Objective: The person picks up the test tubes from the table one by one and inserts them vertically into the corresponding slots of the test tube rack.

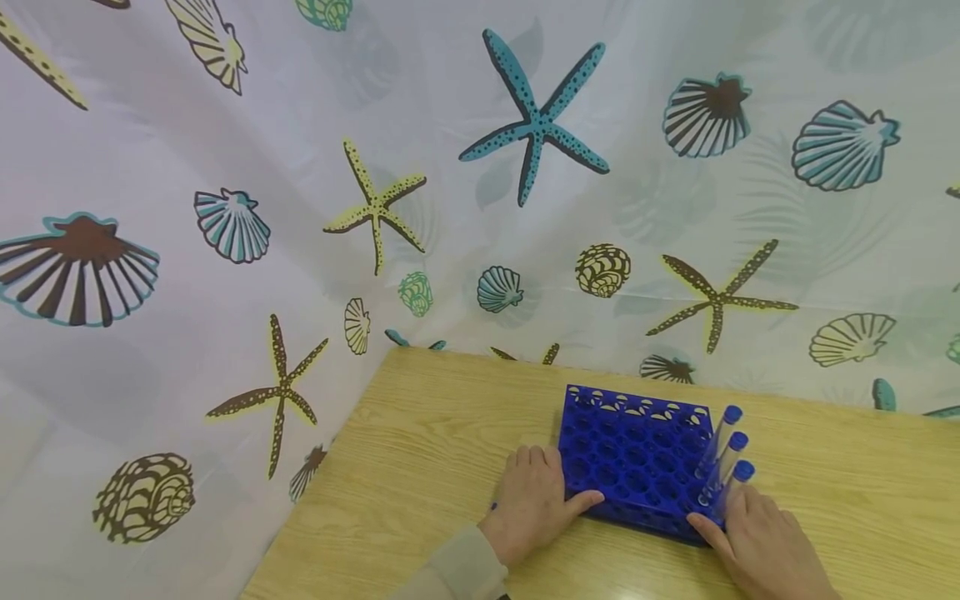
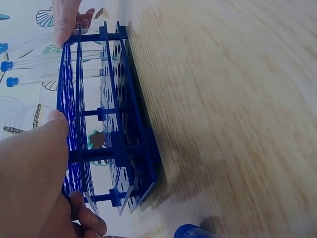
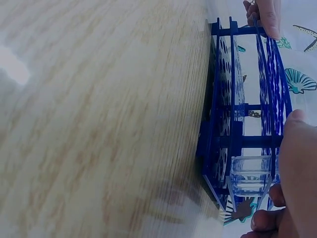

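Observation:
A blue plastic test tube rack point(image 1: 636, 454) with rows of round holes stands on the wooden table. Three clear test tubes point(image 1: 726, 467) with blue caps rise from its right-hand end. My left hand point(image 1: 529, 500) grips the rack's left end, thumb along the front top edge and fingers curled round the side, as the left wrist view shows. At the opposite end my right hand point(image 1: 772, 542) holds the rack the same way, its thumb point(image 3: 297, 119) on the top edge. The right hand partly hides the nearest tube.
Beside my left hand lies a blue-capped item point(image 2: 190, 231), mostly out of view. The wood-grain table point(image 1: 435, 417) extends to both sides of the rack. Behind and to the left hangs a pale curtain point(image 1: 450, 100) printed with shells and starfish.

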A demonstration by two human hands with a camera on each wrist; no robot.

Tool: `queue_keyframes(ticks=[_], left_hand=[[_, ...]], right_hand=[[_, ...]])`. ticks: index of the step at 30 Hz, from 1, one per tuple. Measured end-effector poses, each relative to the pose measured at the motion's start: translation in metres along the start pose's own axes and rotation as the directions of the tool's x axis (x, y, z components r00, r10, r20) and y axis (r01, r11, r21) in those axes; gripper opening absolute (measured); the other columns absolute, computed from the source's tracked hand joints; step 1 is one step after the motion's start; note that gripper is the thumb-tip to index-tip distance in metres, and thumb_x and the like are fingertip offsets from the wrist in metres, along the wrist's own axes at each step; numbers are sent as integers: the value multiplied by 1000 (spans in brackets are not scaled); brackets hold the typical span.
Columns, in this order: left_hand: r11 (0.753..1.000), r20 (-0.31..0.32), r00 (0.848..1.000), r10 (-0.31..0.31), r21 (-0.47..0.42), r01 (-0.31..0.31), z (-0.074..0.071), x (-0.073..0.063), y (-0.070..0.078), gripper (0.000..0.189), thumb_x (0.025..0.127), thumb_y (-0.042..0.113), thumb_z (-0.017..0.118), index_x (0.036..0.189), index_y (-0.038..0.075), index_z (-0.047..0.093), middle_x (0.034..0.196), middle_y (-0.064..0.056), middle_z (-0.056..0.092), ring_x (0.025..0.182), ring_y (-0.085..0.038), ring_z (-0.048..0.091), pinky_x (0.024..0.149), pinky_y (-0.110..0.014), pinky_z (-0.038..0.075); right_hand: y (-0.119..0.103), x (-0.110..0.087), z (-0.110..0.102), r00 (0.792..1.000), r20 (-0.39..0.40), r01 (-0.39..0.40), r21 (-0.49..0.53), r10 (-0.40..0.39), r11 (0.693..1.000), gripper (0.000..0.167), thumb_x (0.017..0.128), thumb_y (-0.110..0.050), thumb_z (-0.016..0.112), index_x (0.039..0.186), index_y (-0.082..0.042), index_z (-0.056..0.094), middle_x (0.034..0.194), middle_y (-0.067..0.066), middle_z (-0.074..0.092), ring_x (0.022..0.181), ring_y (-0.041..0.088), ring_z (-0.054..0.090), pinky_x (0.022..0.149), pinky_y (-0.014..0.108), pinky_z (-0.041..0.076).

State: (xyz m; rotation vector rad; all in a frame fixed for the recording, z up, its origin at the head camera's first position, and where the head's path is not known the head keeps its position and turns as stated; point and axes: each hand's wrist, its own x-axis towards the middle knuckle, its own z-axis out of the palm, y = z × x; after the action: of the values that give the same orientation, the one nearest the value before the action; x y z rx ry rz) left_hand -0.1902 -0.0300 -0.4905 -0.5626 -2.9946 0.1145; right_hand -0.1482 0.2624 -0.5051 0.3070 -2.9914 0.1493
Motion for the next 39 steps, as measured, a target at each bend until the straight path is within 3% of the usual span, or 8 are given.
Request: queue_keyframes(ticks=[5, 11, 16, 20, 24, 30, 35, 39], left_hand=[[1000, 6, 1000, -5, -2, 5, 0, 1, -1, 80, 87, 84, 14, 90, 13, 51, 78, -2, 51, 72, -16, 43, 71, -28, 40], [999, 18, 1000, 10, -44, -10, -1, 0, -4, 84, 87, 84, 11, 94, 12, 54, 81, -2, 53, 74, -16, 47, 75, -29, 42], [979, 79, 997, 16, -204, 1, -3, -3, -12, 82, 90, 79, 11, 104, 12, 56, 89, -3, 56, 80, -16, 48, 82, -32, 43], [927, 136, 990, 28, -375, 26, -10, -8, -22, 64, 98, 69, 19, 100, 14, 51, 85, -1, 50, 76, -15, 45, 74, -31, 41], [856, 174, 984, 32, -512, 63, -20, -15, -34, 51, 104, 56, 30, 109, 10, 51, 91, -2, 52, 78, -15, 51, 70, -30, 45], [782, 235, 972, 21, -610, 131, -32, -23, -52, 40, 106, 38, 44, 122, 2, 49, 103, -9, 55, 78, -14, 52, 68, -31, 49], [784, 221, 975, -38, -599, 166, -37, -32, -65, 30, 101, 23, 55, 116, -3, 51, 100, -13, 55, 73, -16, 51, 61, -29, 48], [809, 234, 971, -56, -558, 182, -36, -41, -75, 27, 98, 16, 57, 107, -8, 49, 91, -15, 52, 67, -20, 48, 54, -28, 45]], right_hand=[[0, 0, 1, 1000, -9, 1, 9, -1, 1000, 57, 99, -54, 51, 90, 3, 51, 73, 4, 38, 63, 19, 38, 55, 33, 31], [0, 0, 1, 1000, 6, -13, 17, 13, 1000, 60, 99, -55, 50, 94, 5, 51, 73, 5, 42, 65, 20, 45, 56, 36, 36], [0, 0, 2, 1000, 8, -13, 32, 13, 999, 59, 99, -54, 50, 92, 4, 50, 73, 5, 41, 65, 20, 43, 56, 35, 34], [0, -1, 2, 1000, 9, -12, 39, 12, 999, 57, 100, -53, 50, 90, 3, 50, 72, 5, 39, 64, 20, 41, 55, 34, 32], [-1, -1, 1, 1000, 24, -18, 38, 17, 999, 59, 100, -54, 49, 93, 5, 50, 74, 5, 40, 65, 20, 42, 57, 35, 33], [0, -1, 2, 999, 28, -21, 41, 20, 999, 63, 100, -55, 48, 98, 8, 51, 74, 5, 40, 65, 20, 39, 57, 34, 32], [1, -1, 3, 1000, 15, -13, 42, 12, 999, 71, 100, -54, 49, 111, 16, 50, 76, 6, 45, 66, 19, 44, 59, 35, 37], [1, -1, 4, 1000, 4, -8, 44, 8, 999, 70, 100, -54, 50, 111, 16, 51, 75, 5, 43, 66, 19, 43, 60, 35, 36]])
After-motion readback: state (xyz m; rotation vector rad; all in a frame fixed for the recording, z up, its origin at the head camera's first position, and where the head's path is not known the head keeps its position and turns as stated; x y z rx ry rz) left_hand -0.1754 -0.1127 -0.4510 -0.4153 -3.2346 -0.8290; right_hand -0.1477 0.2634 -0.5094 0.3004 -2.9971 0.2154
